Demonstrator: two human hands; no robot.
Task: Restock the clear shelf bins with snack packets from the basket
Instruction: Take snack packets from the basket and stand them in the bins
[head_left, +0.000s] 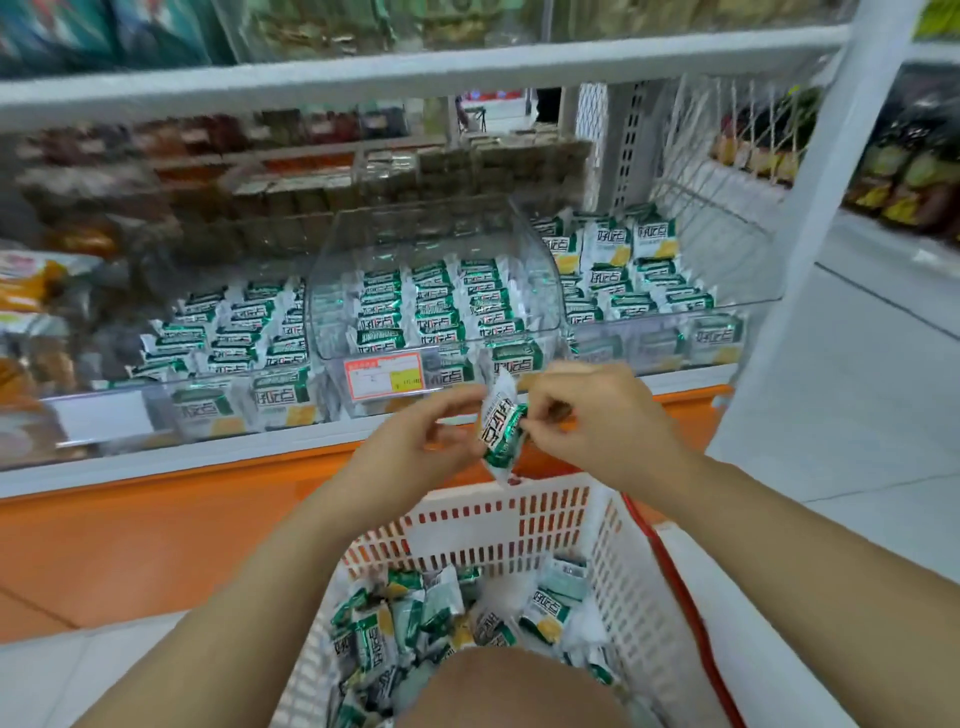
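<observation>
Both hands pinch one green-and-white snack packet (500, 427): the left hand (415, 441) from its left edge, the right hand (597, 415) from its right. It hangs above the white basket (613, 561), whose loose packets (426, 618) a knee partly hides. Beyond the hands, the clear shelf bins (436, 291) hold rows; shelves farther left are blurred.

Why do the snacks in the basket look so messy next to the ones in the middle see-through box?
The basket packets lie jumbled in a heap, pointing every way; the middle bin packets stand in neat rows. The basket packets sit inside the white slotted basket; the middle bin packets sit behind the clear walls of the middle bin. Both have the same green-and-white wrappers, like the packet pinched between the left hand and right hand.
</observation>
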